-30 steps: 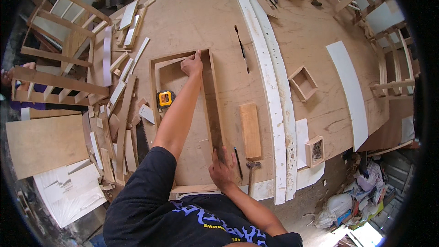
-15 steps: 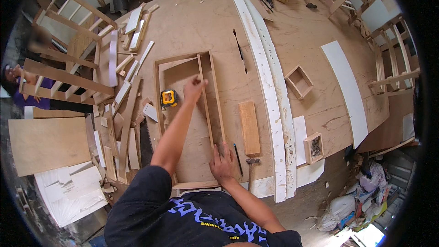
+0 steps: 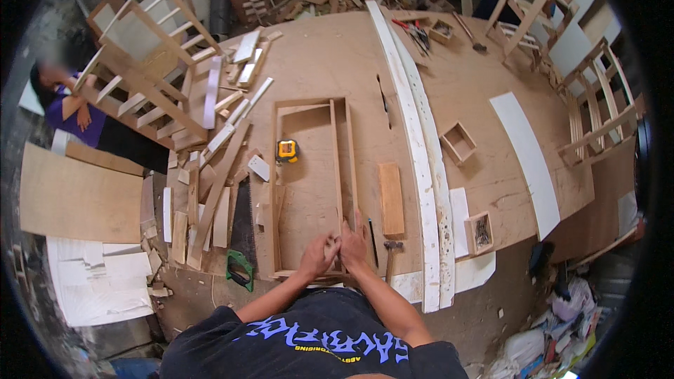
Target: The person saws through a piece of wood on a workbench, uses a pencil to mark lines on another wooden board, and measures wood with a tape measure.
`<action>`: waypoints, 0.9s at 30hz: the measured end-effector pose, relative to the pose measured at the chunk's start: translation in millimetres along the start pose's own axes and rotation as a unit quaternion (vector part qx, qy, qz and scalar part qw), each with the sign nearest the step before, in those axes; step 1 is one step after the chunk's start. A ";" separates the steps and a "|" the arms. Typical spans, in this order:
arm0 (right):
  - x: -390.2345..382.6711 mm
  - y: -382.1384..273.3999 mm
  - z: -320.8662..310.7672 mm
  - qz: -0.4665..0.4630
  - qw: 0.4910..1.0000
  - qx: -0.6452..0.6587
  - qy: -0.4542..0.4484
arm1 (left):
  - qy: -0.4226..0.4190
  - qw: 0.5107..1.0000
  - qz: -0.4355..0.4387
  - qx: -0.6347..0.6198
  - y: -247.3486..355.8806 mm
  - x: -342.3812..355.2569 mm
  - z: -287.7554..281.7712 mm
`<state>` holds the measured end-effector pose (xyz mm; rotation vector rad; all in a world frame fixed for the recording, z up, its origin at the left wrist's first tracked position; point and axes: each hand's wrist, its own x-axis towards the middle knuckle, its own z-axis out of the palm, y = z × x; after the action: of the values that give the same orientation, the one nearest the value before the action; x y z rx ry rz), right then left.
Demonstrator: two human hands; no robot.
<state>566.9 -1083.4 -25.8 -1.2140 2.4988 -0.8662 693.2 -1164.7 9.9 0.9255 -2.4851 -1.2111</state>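
Wooden frame point(image 3: 312, 186); left hand point(image 3: 317, 255), right hand point(image 3: 354, 245) grip its near end.

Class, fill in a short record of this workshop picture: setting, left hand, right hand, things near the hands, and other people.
Setting: large plywood worktable strewn with offcuts
Left hand: on the near end of the wooden frame, fingers curled
Right hand: beside the left, on the frame's inner rail
Near the hands: hammer, pencil, wood block, handsaw, yellow tape measure
Other people: one person at far left, beside a wooden chair frame
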 end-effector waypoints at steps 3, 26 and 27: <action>-0.2 -2.9 0.1 0.033 0.999 0.013 -0.004 | -0.176 0.981 0.064 0.053 -7.7 -41.8 -6.4; 15.3 11.7 8.1 0.042 0.997 0.056 0.036 | -0.262 0.956 -0.084 -0.099 -50.1 -11.6 52.9; 14.9 14.0 8.7 0.033 0.998 0.026 0.044 | -0.261 0.956 -0.091 -0.098 -46.1 -13.3 53.3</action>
<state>552.4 -1091.7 -40.4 -1.0928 2.5528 -0.9803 699.8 -1144.0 -58.5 0.8853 -2.6240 -1.9429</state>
